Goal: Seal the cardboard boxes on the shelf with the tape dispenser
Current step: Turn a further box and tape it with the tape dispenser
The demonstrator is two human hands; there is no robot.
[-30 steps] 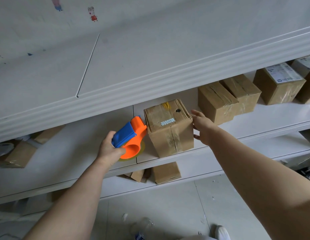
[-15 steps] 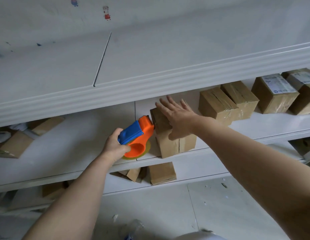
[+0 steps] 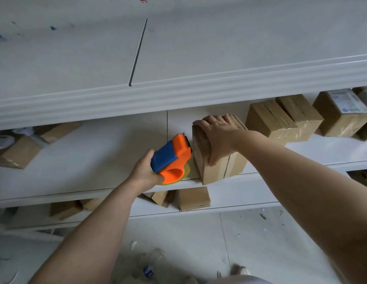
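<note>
My left hand (image 3: 144, 173) is wrapped tight round the handle of the orange and blue plastic tape dispenser (image 3: 172, 158). Its nose is up against the left face of the small brown cardboard box (image 3: 217, 171), but I cannot tell whether the cutter end actually touches the card. The tape dispenser should be light and rigid. I think it is best held by the handle, as I have it, well away from the cutter at the front.

The cardboard box stands right at the front edge of the white shelf (image 3: 96, 160). I judge it light and fairly stiff, though its walls look creased and would probably give under a hard squeeze. It could also slide on the smooth painted board once tape drags across it. My right hand (image 3: 217, 138) grips it from above, fingers bent over the far side of the top and thumb on the near face. That seems the right place to brace it.

Far left on the same shelf lie loose brown cartons (image 3: 16, 152), well apart from my work. A lower shelf carries more boxes (image 3: 193, 198). To the right, taped brown parcels (image 3: 270, 121) stand in a row further back, the last ones bearing white labels (image 3: 342, 99). A deep white board overhangs everything, so headroom is tight. The pale floor (image 3: 260, 242) is littered with scraps and a clear plastic bottle (image 3: 151, 261).
</note>
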